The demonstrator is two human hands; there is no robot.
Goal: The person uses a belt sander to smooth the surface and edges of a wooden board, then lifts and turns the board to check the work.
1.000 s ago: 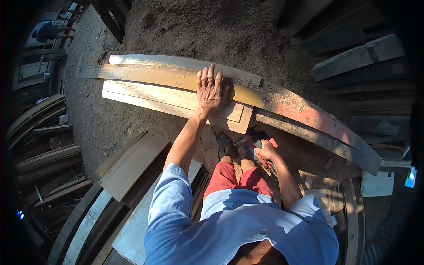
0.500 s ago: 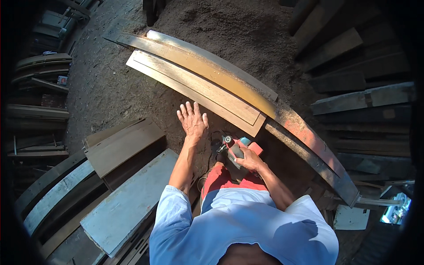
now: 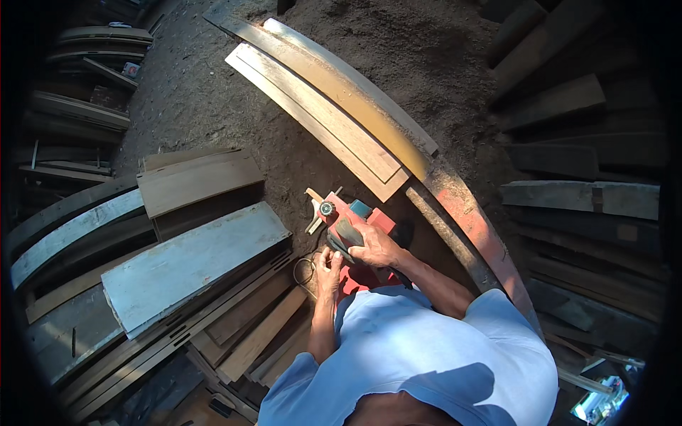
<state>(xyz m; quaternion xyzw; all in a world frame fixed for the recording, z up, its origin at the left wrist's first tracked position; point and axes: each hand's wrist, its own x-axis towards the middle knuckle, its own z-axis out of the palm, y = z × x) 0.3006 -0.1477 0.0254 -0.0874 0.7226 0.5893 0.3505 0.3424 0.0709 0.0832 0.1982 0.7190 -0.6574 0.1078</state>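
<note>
A red electric planer (image 3: pixel 380 220) with a round dark front knob and a teal motor part is held close in front of my body. My right hand (image 3: pixel 378 246) is closed round its dark handle. At the tool's rear, my left hand (image 3: pixel 328 273) has its fingers drawn together against the dark part; what they pinch is hidden. A thin cord (image 3: pixel 304 270) loops beside the left hand. Ahead, a pale wooden board (image 3: pixel 320 117) with a narrower strip on top lies along a long wooden beam (image 3: pixel 383 128), which carries shavings and reddish patches.
On the left, a pale blue-white panel (image 3: pixel 195 263) and a brown board (image 3: pixel 202 181) top stacked timber. More planks (image 3: pixel 554 195) line the right side. Shavings and dark soil (image 3: pixel 398 50) cover the ground beyond the beam.
My left hand has come back from near the pale board to the planer, its spread fingers now drawn together. The planer has shifted left and shows more fully. The view has turned.
</note>
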